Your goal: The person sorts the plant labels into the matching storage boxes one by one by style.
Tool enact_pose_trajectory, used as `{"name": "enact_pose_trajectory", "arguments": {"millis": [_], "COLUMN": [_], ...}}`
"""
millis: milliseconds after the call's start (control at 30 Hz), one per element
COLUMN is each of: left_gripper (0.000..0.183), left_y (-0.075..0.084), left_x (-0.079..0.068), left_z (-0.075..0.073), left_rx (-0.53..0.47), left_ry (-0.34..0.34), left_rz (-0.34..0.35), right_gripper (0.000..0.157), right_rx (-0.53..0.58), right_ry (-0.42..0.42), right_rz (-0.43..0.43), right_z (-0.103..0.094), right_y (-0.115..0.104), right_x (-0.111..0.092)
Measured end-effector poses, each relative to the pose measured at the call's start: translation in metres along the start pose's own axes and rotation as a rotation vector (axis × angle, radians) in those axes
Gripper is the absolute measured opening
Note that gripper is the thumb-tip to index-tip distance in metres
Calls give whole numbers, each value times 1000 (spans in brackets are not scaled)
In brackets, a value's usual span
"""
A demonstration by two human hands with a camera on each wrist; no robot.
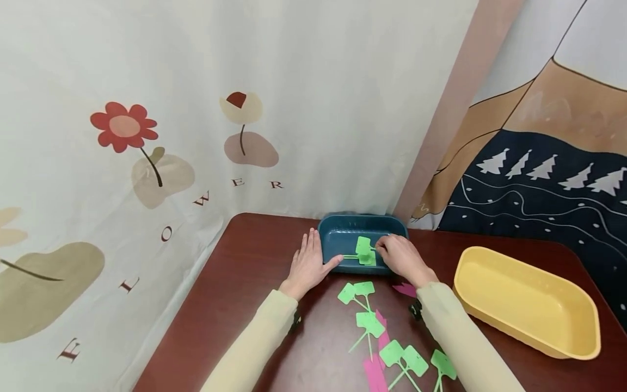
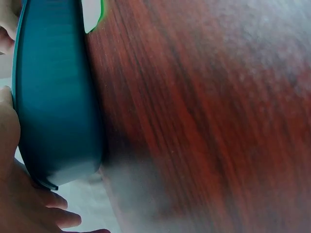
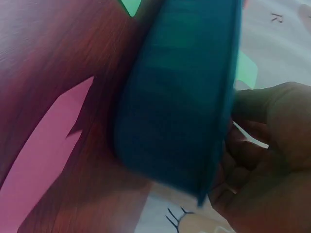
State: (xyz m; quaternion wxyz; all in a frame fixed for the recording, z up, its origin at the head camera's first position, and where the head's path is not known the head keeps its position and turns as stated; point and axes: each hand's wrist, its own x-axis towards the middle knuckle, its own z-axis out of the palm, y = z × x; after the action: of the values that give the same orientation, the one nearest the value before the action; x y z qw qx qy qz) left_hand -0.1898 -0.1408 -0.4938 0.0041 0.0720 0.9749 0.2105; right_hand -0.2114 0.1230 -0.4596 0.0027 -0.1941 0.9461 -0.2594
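On my feed, loose green tags [image 1: 369,324] are lying nearest, among pink pieces [image 1: 375,373]. Beyond, the left hand [image 1: 307,258] is bracing, fingers straight, against the blue tray [image 1: 352,269]; the right hand [image 1: 403,255] is pinching a held tag [image 1: 362,244] by its stem inside. I'm judging that a slack pinch could drop it, while uneven bracing could skid the tray.

Wears long, plain sleeves in pale creamy yellow, a left sleeve [image 1: 252,340] and a right sleeve [image 1: 462,337]. Leaves left hand [image 1: 308,262] and right hand [image 1: 403,258] bare. Shows a small black gadget [image 1: 415,310] beside the right sleeve's end.
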Motion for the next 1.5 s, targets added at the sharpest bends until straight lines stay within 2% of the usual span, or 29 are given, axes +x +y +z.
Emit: {"name": "enact_pose_trajectory", "arguments": {"millis": [100,200,300,400,500,633,767,967,1100,1500], "left_gripper": [106,107,108,108,108,108,108,108,108,109], "left_y": [0,1,1,2,1,3,4,5,3,0], "left_x": [0,-1,-2,-4,-4,-4,-3,6,7,6], "left_z": [-1,1,4,5,7,9,9,3,1,0], "left_rx": [8,1,-15,-21,-19,-28,-34,-28,-27,-54], "left_ry": [7,4,-8,-10,3,-7,-22,12,-3,-6], "left_rz": [2,6,6,1,-5,-7,-6,5,-6,0], "right_gripper": [14,20,21,20,22,22,23,23,19,10], "right_rx": [-5,-20,-54,-83,-76,-42,-12,11,-28,-131], "right_ry": [-79,-156,-193,-145,-45,61,114,174,139,-86], "right_rz": [21,36,32,24,21,19,42,67,62,113], "right_z": [6,8,11,13,11,0,-17,-39,-40,-25], "right_y": [-2,-5,-8,-7,-4,1,3,-7,-10,-1], "right_x": [13,20,22,20,12,-8,-33,-61,-82,-138]}}
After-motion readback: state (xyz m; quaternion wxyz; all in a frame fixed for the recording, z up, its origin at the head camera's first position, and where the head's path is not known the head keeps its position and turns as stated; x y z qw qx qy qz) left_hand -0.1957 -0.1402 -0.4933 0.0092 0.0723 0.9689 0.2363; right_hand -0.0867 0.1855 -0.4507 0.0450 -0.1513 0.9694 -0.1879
